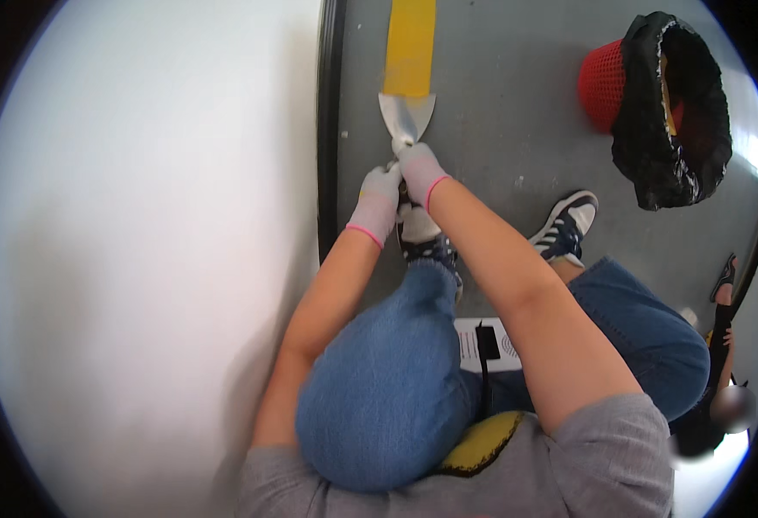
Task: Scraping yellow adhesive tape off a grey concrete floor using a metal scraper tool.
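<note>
A wide-bladed metal scraper (410,116) lies low over the grey floor, its blade edge against the near end of a yellow floor-marking strip (410,48). My right hand (422,167), in a pale knit glove with a pink cuff edge, grips the scraper just behind the blade. Close beside it, my left hand (377,195), gloved alike, is closed around the handle. Most of the handle is hidden by the gloves. The strip looks scuffed and faded close to the blade.
A white wall (159,226) with a black baseboard (329,129) runs along the left. At the right, a red mesh bin (602,87) with a black liner (637,136) is tipped over. My shoe (421,226) stands right behind my hands. Another person (718,362) is at the far right.
</note>
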### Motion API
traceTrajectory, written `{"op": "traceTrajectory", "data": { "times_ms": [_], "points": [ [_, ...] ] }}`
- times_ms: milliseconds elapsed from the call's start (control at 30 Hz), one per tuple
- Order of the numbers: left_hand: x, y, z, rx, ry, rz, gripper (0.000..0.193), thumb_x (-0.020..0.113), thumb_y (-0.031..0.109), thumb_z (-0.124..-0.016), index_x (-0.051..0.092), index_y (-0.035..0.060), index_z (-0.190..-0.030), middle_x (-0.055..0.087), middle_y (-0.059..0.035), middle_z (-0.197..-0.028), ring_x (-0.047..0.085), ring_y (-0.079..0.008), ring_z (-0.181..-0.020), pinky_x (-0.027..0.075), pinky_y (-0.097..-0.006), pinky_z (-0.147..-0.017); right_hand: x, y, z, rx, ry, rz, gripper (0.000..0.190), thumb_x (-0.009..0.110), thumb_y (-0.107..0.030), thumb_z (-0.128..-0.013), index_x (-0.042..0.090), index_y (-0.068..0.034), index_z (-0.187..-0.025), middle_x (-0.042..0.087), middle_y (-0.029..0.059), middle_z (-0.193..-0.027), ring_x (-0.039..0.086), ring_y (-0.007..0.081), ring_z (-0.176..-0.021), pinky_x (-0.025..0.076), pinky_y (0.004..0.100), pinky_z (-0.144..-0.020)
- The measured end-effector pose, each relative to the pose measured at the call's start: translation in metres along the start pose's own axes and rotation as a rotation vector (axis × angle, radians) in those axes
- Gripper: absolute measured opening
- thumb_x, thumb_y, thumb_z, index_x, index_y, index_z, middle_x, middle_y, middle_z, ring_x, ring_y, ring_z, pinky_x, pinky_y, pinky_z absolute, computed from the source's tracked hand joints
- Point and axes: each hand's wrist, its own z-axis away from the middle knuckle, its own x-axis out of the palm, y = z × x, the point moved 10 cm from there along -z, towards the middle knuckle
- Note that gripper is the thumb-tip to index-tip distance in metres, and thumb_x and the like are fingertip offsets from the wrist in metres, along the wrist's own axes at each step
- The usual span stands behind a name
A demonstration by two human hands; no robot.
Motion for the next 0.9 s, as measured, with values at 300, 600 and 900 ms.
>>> {"op": "traceTrajectory", "data": {
  "times_ms": [300, 600, 900],
  "points": [
    [0.000, 0.092, 0.033, 0.225, 0.059, -0.122, 0.052, 0.051, 0.047, -0.082, 0.055, -0.0030, -0.095, 0.057, -0.0094, -0.071, 0.053, -0.0140, -0.050, 0.040, -0.0265, -0.045, 0.003, -0.086, 0.043, -0.023, -0.201, -0.418, 0.019, 0.049, -0.022, -0.089, 0.048, -0.004, -0.082, 0.052, 0.0057, -0.067, 0.052, 0.0184, -0.057, 0.044, 0.0326, -0.049],
    [-0.023, 0.042, 0.033, 0.280, 0.016, 0.171, 0.043, 0.037, 0.039, -0.091, 0.049, 0.0009, -0.109, 0.058, -0.0092, -0.077, 0.044, -0.0083, -0.041, 0.027, -0.0197, -0.034, -0.054, -0.085, 0.085, -0.121, -0.297, -0.548, 0.016, 0.051, -0.019, -0.087, 0.049, -0.004, -0.093, 0.053, 0.0070, -0.077, 0.053, 0.0192, -0.060, 0.049, 0.0361, -0.054],
    [-0.029, 0.015, 0.028, 0.212, 0.064, 0.122, 0.039, 0.039, 0.037, -0.091, 0.051, 0.0032, -0.107, 0.059, -0.0078, -0.075, 0.045, -0.0068, -0.040, 0.027, -0.0198, -0.033, -0.074, 0.021, 0.083, 0.140, -0.276, -0.153, 0.027, 0.048, -0.034, -0.090, 0.051, -0.009, -0.099, 0.049, -0.0002, -0.068, 0.045, 0.0089, -0.049, 0.039, 0.0234, -0.042]
  ]
}}
